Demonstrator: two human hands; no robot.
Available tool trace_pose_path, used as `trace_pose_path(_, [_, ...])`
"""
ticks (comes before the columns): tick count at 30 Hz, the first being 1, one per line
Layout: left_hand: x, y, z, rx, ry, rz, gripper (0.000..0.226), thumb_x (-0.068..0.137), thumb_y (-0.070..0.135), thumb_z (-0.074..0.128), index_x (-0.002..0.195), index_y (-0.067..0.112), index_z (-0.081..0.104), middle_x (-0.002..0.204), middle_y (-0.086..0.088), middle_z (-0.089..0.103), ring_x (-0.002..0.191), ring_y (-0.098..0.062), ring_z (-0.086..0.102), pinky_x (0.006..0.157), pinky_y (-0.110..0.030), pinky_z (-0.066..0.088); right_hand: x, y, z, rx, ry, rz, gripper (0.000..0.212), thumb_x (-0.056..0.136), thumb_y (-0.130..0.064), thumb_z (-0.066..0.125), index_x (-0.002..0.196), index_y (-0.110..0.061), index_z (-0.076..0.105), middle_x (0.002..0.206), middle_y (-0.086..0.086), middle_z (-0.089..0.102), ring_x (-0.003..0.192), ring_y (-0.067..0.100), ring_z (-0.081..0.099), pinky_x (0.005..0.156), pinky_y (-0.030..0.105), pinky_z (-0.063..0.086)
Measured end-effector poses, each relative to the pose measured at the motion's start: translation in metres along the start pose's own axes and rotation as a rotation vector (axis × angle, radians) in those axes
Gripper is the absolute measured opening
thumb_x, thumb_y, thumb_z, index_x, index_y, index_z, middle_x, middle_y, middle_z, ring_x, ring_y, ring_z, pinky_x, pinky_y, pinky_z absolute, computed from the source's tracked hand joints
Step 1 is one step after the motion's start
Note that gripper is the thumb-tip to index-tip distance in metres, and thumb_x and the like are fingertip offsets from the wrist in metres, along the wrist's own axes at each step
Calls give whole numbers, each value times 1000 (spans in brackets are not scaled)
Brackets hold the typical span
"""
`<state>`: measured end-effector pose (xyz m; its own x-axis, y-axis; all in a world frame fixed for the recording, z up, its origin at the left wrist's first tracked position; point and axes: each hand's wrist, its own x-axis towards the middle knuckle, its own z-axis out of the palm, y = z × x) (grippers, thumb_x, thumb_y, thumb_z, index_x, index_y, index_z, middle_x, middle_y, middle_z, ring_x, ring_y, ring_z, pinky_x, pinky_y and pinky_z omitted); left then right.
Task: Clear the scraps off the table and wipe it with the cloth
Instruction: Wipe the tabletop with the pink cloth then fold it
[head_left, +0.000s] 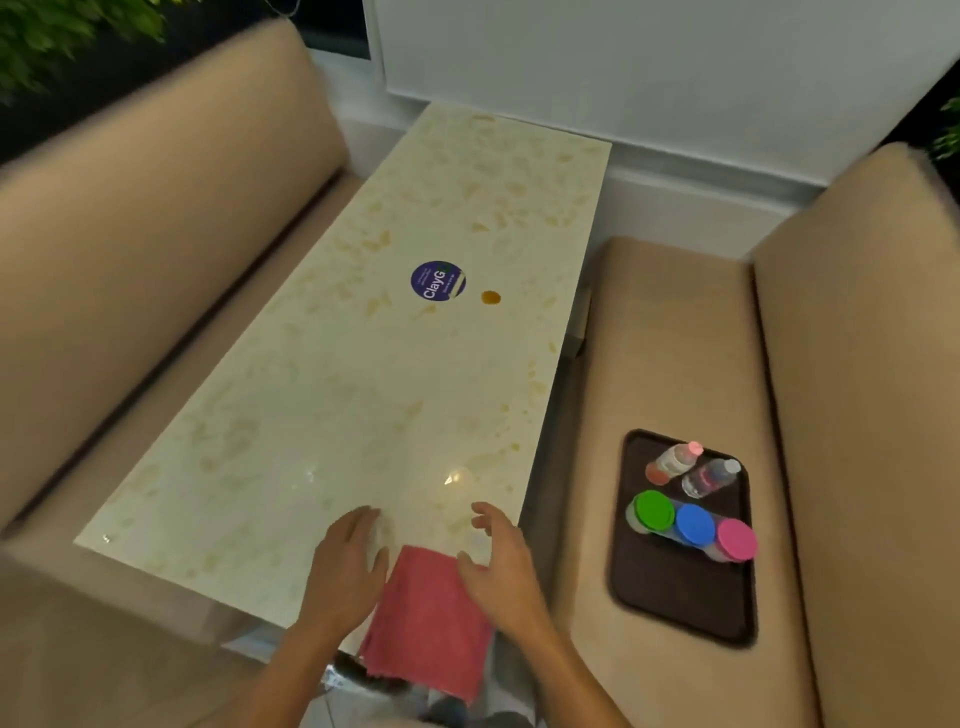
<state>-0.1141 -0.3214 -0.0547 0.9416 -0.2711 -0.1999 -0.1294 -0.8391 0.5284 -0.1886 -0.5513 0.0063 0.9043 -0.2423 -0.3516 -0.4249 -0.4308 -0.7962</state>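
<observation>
Brown tray (675, 597) on bench (670, 338); amber spot (490, 297) on table (363, 395)

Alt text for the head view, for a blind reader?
An open left hand and right hand flank a pink cloth draped over the near edge of a pale table. A purple sticker and orange spot lie mid-table.

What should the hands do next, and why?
Probably grip the pink cloth. It hangs over the near edge of the table, between the open left hand and right hand, and an orange blob beside the purple sticker needs wiping.
</observation>
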Motion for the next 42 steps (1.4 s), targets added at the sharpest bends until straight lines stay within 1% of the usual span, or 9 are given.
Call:
trace_pose_path(3, [-19,-31,9,155,37,101,57,96,29,44,148,7,55,157,-14,50,141,-35,51,112,-53,46,-15,6,25,-113,-46,-63,62,96,-24,61,153,-33,37,149,-12,44,139,3,36,119,24,35])
trace_pose_path(6, [-26,-48,13,238,58,187,60,102,35,34,156,13,47,168,-5,35,153,-26,36,121,-48,32,-27,16,51,-237,-46,-148,61,95,-29,55,153,-30,36,154,-11,39,142,6,31,124,34,30])
trace_pose_path(8, [-26,-50,13,264,77,225,59,105,38,34,157,14,46,169,-4,34,154,-24,34,121,-46,28,-34,23,65,-289,-47,-176,64,96,-32,52,157,-29,33,161,-10,32,150,10,23,129,41,22])
trace_pose_path(11, [-27,-52,13,285,96,251,59,105,41,36,156,14,48,167,-4,37,152,-24,38,119,-48,32,-41,31,83,-374,-21,-210,67,98,-36,51,161,-29,28,169,-8,20,157,15,9,131,45,8])
trace_pose_path(14, [-24,-55,14,264,135,264,58,102,42,40,152,15,52,165,-2,41,150,-22,41,116,-48,35,-42,37,97,-390,72,-250,66,98,-41,48,160,-27,32,169,-5,23,158,18,11,130,48,13])
trace_pose_path(20, [-28,-57,20,251,187,251,57,100,43,41,151,20,52,165,4,40,151,-17,37,117,-45,28,-44,48,115,-434,206,-285,60,99,-42,48,156,-24,40,167,-2,29,157,19,16,129,48,18])
trace_pose_path(30, [-28,-61,18,232,206,266,56,99,44,43,150,23,53,164,6,41,151,-14,37,117,-45,26,-39,50,128,-517,292,-231,55,101,-46,44,151,-22,45,164,0,34,155,21,23,126,48,23])
trace_pose_path(38, [-27,-61,18,229,196,263,56,98,42,45,150,23,52,165,5,40,153,-14,34,119,-45,24,-40,47,158,-675,333,-86,64,110,-48,21,164,-14,24,174,8,4,161,22,-6,130,50,10])
trace_pose_path(42, [-26,-64,18,230,166,266,58,100,43,40,153,22,48,167,4,36,154,-16,30,122,-46,22,-45,44,163,-706,322,-80,72,109,-60,14,166,-17,8,174,7,-7,160,22,-16,131,49,2])
